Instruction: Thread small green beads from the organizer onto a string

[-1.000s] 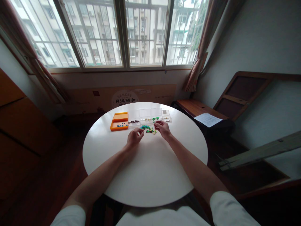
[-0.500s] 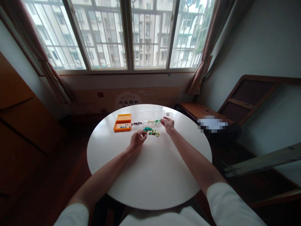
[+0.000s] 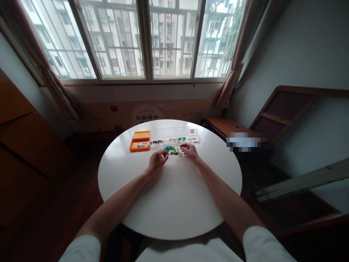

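A loose pile of small blue, green, yellow and dark building bricks (image 3: 174, 151) lies on the white round table (image 3: 171, 203). At the pile's left edge is my left hand (image 3: 158, 159), thumb and fingertips pinched together; whatever is between them is too small to name. My right hand (image 3: 191, 153) reaches over the pile's right side with its fingers apart, and I see nothing in them. Behind the pile stand open clear plastic boxes (image 3: 176, 131) holding dark, pale and green pieces in separate compartments. An open orange box (image 3: 140, 148) to their left holds a few blue and dark pieces.
A smaller clear box (image 3: 194, 133) with a grey square on its lid ends the row at the right. Beyond the table are a cardboard panel (image 3: 103, 112) under the window and a wooden bench (image 3: 226, 125) at the right.
My right hand has come back from the clear box with green pieces, down and left to the pile. My left hand stays pinched beside the pile. The whole view has shifted slightly.
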The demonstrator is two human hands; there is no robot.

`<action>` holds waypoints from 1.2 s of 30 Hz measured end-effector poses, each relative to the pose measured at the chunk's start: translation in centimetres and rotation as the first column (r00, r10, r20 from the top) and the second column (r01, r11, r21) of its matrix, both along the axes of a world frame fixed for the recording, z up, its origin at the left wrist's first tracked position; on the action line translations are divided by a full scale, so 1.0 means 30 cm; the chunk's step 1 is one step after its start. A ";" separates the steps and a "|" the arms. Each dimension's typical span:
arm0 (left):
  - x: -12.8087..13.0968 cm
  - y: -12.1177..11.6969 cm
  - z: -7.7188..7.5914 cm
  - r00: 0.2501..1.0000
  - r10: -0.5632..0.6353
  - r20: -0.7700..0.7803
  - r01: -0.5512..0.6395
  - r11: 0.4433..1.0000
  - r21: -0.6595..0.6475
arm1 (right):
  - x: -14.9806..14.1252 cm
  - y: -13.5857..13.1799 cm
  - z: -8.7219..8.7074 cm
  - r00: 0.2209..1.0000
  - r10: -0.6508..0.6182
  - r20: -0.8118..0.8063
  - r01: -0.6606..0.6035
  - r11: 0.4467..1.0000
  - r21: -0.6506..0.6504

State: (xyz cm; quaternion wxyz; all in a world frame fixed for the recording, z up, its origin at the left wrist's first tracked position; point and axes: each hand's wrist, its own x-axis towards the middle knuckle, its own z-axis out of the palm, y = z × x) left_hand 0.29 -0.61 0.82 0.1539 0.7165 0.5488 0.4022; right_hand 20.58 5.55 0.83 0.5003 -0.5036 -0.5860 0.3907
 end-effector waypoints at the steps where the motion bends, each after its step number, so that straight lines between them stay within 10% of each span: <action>1: 0.000 0.001 -0.002 1.000 -0.002 -0.003 0.002 1.000 0.001 | -0.002 0.001 -0.007 0.998 0.012 0.060 -0.014 0.999 0.042; 11: 0.009 -0.007 0.001 1.000 -0.020 -0.016 0.020 1.000 -0.009 | -0.032 -0.036 -0.033 0.899 0.054 0.435 -0.201 0.933 0.299; 22: 0.006 -0.015 0.010 0.999 -0.013 -0.045 0.012 0.999 -0.031 | -0.046 -0.047 -0.033 0.673 -0.012 0.740 -0.244 0.940 0.237; 36: 0.006 -0.010 0.002 1.000 -0.018 -0.021 0.018 0.999 -0.030 | -0.047 -0.057 -0.040 0.696 -0.072 0.714 -0.247 0.910 0.333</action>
